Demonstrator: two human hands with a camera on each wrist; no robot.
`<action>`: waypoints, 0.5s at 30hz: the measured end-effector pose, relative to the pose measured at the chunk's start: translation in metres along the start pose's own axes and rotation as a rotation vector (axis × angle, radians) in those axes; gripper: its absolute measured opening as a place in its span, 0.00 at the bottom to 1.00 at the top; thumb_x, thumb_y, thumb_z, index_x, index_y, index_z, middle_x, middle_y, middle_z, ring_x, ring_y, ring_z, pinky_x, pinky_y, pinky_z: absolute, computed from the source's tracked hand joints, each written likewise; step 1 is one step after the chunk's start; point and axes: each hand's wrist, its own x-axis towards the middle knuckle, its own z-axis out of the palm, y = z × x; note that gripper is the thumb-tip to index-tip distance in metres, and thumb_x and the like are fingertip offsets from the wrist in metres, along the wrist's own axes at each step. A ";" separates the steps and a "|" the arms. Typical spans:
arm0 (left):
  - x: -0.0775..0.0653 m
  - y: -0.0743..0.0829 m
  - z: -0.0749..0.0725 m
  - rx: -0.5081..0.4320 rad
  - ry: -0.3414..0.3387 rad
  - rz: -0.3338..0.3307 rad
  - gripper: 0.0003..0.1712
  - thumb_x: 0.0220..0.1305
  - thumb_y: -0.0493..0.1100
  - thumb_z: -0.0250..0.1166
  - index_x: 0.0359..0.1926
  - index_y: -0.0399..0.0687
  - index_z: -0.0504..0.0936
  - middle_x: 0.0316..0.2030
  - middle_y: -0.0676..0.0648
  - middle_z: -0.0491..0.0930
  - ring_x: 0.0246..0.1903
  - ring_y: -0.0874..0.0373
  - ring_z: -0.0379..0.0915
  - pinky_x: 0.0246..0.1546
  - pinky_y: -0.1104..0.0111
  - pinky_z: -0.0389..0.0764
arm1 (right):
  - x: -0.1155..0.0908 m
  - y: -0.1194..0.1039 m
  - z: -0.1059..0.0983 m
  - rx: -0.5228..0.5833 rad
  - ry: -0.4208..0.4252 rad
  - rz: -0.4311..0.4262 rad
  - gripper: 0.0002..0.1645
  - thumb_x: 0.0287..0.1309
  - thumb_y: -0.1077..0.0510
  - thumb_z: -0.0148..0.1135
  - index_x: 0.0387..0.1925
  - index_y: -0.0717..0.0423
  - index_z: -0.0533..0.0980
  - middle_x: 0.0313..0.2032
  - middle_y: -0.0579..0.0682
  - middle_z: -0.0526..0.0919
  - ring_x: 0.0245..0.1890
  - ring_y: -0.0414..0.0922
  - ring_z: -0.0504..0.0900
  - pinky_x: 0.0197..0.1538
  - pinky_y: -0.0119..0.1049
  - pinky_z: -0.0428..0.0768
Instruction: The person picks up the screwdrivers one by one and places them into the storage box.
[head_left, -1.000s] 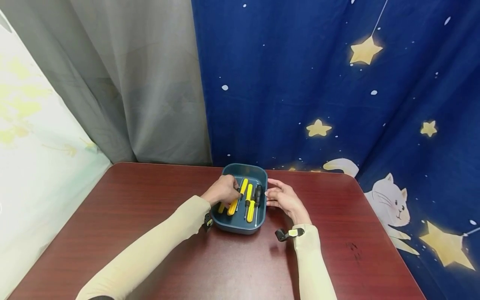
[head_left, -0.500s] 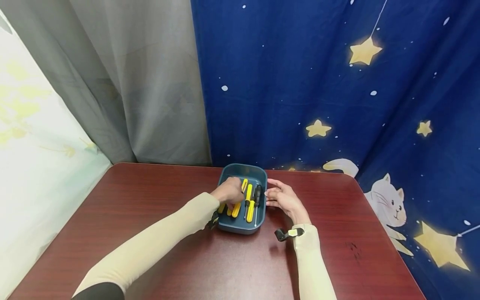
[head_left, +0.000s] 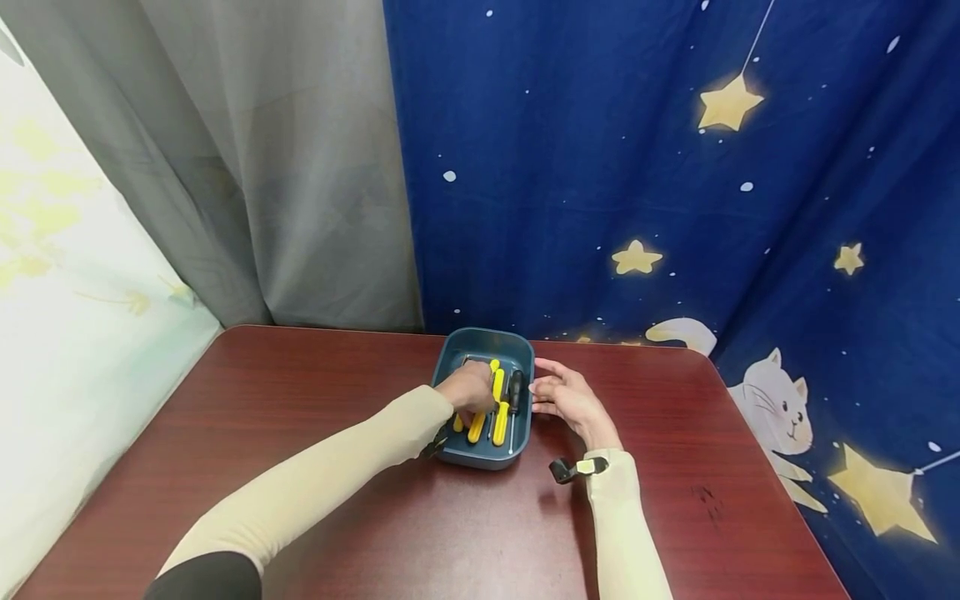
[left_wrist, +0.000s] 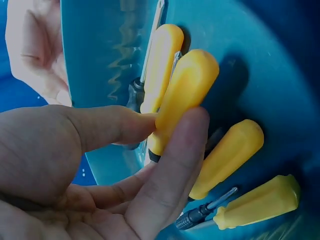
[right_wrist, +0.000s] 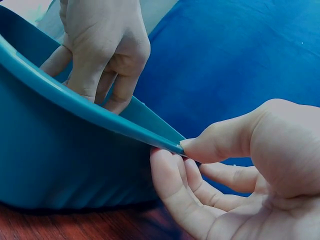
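Note:
Inside the blue plastic box (head_left: 480, 458), my left hand (head_left: 470, 386) reaches down among the screwdrivers. Its thumb and index finger pinch the yellow handle of a screwdriver (left_wrist: 189, 85), whose lower end is hidden behind the fingers. Beside it in the left wrist view lie another yellow-handled screwdriver (left_wrist: 162, 60) and, on the other side, two more yellow handles, one of them a screwdriver (left_wrist: 260, 202). A black-handled screwdriver (head_left: 516, 392) lies along the box's right wall. My right hand (head_left: 573, 404) pinches the right rim, thumb on top and fingers against the outer wall.
The box stands on a dark red wooden table (head_left: 315, 467), close to its back edge. Behind hang a grey curtain (head_left: 315, 167) and a blue curtain (head_left: 540, 167) with stars. A dark mark (head_left: 707, 502) shows on the tabletop at right.
My left hand has moved right across the inside of the box, over the middle yellow handles, and the handles near it have shifted. My right hand has stayed at the rim.

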 end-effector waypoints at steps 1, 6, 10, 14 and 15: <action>0.000 0.000 0.000 0.011 0.000 0.004 0.11 0.61 0.34 0.71 0.42 0.35 0.79 0.31 0.40 0.80 0.20 0.51 0.85 0.21 0.64 0.87 | 0.000 0.000 0.000 0.004 0.001 0.001 0.39 0.64 0.70 0.58 0.75 0.56 0.63 0.39 0.52 0.84 0.32 0.43 0.84 0.39 0.36 0.88; 0.002 0.003 0.002 0.042 -0.030 -0.004 0.15 0.62 0.32 0.70 0.48 0.34 0.78 0.33 0.39 0.79 0.21 0.51 0.85 0.21 0.63 0.87 | 0.000 0.001 0.000 0.005 -0.001 -0.002 0.38 0.64 0.71 0.58 0.75 0.57 0.63 0.40 0.53 0.83 0.32 0.43 0.83 0.39 0.36 0.87; 0.004 0.008 0.003 0.106 -0.059 -0.023 0.16 0.63 0.32 0.69 0.50 0.34 0.78 0.34 0.38 0.78 0.21 0.50 0.85 0.22 0.62 0.87 | 0.000 0.002 0.000 0.002 -0.002 -0.004 0.39 0.64 0.70 0.58 0.75 0.56 0.63 0.39 0.52 0.83 0.32 0.42 0.83 0.39 0.35 0.87; 0.005 0.013 0.001 0.179 -0.075 -0.038 0.15 0.63 0.34 0.69 0.48 0.34 0.78 0.31 0.36 0.80 0.20 0.50 0.86 0.23 0.63 0.88 | 0.000 0.001 0.000 0.006 0.002 -0.008 0.39 0.63 0.70 0.59 0.75 0.57 0.63 0.38 0.51 0.84 0.32 0.43 0.84 0.38 0.35 0.87; 0.005 0.014 0.000 0.189 -0.079 -0.040 0.14 0.63 0.34 0.69 0.48 0.34 0.78 0.30 0.36 0.80 0.20 0.50 0.87 0.23 0.63 0.88 | 0.000 0.001 0.001 0.007 0.003 -0.009 0.39 0.63 0.70 0.59 0.75 0.58 0.63 0.38 0.51 0.84 0.32 0.42 0.84 0.38 0.36 0.87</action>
